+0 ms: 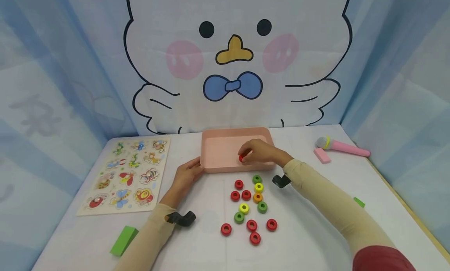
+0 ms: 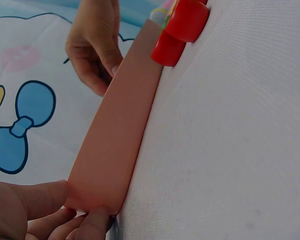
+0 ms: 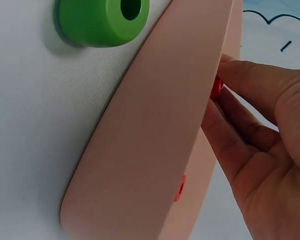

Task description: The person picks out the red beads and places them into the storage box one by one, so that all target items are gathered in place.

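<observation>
My left hand (image 1: 186, 172) holds the near left corner of a shallow pink tray (image 1: 219, 170). In the left wrist view its thumb touches the tray's rim and its fingers bend against the lower wall. My right hand (image 1: 259, 150) is over the right part of the tray and pinches a red ring bead (image 3: 217, 88) between thumb and fingers. Before the tray lie several loose ring beads, among them a red bead (image 1: 239, 184), a green bead (image 1: 257, 179), a yellow bead (image 1: 258, 187) and an orange bead (image 1: 258, 197).
A sticker-like board of insect pictures (image 1: 128, 177) lies at the left, with a green block (image 1: 124, 241) nearer. To the right are a pink toy microphone (image 1: 346, 147), a pink block (image 1: 322, 156) and a small green piece (image 1: 359, 202). A printed curtain (image 1: 232, 114) hangs behind the table.
</observation>
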`<state>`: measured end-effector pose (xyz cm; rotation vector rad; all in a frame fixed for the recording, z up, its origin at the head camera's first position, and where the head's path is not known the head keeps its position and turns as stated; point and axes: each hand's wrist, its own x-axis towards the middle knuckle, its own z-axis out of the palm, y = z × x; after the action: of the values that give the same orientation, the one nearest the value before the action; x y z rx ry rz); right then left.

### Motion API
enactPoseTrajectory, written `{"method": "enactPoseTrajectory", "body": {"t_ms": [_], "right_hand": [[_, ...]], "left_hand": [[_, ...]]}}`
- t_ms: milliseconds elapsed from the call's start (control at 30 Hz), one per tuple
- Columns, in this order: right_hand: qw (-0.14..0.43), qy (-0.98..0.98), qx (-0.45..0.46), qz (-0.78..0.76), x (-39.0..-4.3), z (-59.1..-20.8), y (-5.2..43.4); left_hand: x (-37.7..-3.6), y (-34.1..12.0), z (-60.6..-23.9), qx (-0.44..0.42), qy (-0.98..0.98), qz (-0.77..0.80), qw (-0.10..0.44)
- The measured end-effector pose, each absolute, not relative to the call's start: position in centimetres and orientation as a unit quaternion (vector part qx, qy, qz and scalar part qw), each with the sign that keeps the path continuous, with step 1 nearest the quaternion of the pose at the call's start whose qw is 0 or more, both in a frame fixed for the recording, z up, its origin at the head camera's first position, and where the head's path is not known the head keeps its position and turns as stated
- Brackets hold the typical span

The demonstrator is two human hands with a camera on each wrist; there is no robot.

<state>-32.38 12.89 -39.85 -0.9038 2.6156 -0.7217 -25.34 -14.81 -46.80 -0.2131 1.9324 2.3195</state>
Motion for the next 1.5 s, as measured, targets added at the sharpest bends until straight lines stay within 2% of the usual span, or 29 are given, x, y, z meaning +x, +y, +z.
{"method": "enactPoseTrajectory", "body": {"t_ms": [967,1167,1333,1500], "right_hand": [[0.152,0.918,-0.283,-0.233,-33.0,-41.3,12.2],[0.128,0.920,-0.273,-0.251,-32.6,-41.1,13.1],[0.097,0.915,-0.276,-0.279,-31.1,-40.0,14.8],[0.099,0.903,-0.273,-0.317,-28.1,-38.7,16.9]], "left_hand": [[-25.3,-14.7,-46.7,-0.075,0.634,0.767,0.064],[-25.3,-14.6,-46.9,-0.080,0.636,0.765,0.069],[-25.2,-14.5,-46.8,-0.081,0.639,0.761,0.073],[-25.3,-14.8,-46.7,-0.079,0.636,0.764,0.073]]}}
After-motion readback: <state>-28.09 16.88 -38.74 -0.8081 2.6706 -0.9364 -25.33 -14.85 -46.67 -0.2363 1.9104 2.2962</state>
